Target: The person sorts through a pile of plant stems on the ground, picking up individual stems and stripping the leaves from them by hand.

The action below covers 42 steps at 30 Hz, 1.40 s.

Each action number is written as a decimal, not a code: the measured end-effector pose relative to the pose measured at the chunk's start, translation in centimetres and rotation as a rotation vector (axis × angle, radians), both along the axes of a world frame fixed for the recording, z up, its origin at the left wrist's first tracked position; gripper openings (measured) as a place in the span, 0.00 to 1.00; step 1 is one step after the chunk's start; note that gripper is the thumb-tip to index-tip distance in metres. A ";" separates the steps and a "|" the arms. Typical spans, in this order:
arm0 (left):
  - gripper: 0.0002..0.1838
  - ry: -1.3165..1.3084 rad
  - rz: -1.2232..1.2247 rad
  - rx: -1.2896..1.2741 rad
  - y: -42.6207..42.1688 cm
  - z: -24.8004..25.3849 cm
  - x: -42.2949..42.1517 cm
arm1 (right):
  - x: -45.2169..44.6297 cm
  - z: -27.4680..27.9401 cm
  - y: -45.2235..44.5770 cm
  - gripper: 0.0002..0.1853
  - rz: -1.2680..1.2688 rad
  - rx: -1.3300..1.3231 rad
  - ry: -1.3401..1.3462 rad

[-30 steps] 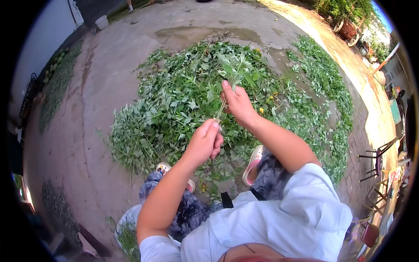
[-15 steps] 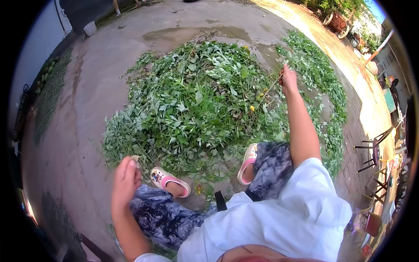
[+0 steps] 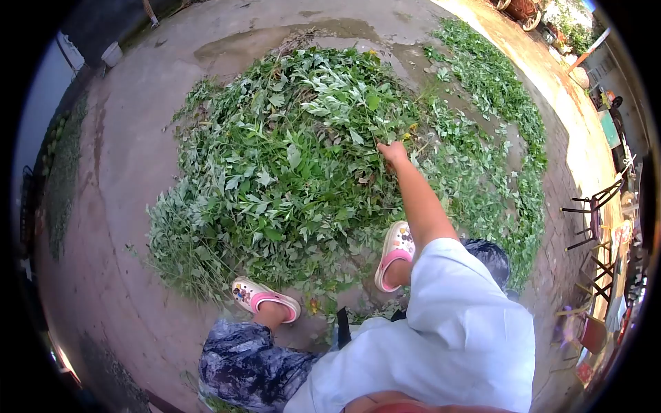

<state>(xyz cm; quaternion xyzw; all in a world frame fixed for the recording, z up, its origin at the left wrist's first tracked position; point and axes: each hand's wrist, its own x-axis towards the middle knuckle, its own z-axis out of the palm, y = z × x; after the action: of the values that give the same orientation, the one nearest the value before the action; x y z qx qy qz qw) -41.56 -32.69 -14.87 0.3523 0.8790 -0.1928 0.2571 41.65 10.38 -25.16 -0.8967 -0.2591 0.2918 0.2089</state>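
Observation:
A broad heap of cut leafy green plants (image 3: 275, 165) covers the ground in front of me. My right hand (image 3: 393, 154) is at the right part of the heap, its fingers drawn together among the stems. What they pinch, if anything, is too small and leaf-covered to make out. A few yellow leaves (image 3: 410, 131) lie just above and right of that hand. My left hand is out of view.
My feet, in white and pink clogs (image 3: 266, 297), stand at the heap's near edge. A strip of spread greens (image 3: 506, 103) runs along the right. Folding chairs (image 3: 593, 213) stand at far right, and a white bucket (image 3: 111, 54) at upper left.
My right hand has come down and left from the loose stem it held up, into the heap. My left hand, which was pinching something small and pale, has left the view.

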 end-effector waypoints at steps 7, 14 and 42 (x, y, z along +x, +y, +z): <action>0.18 -0.193 -0.207 0.816 22.0 4.5 6.2 | -11.5 2.3 -1.1 0.08 -0.032 0.635 0.722; 0.17 -1.174 -0.322 0.841 32.0 15.8 35.4 | -21.5 13.6 -7.1 0.09 0.358 0.472 1.523; 0.09 -1.446 -0.465 0.803 31.2 13.3 42.7 | -24.3 28.4 -6.6 0.19 0.515 0.750 1.009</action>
<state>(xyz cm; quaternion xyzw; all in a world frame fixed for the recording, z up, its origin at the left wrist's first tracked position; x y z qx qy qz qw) 1.10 -1.51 -1.59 0.6241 0.4064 0.3569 0.5638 17.38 3.75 3.25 -0.4276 -0.4188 0.6051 0.5250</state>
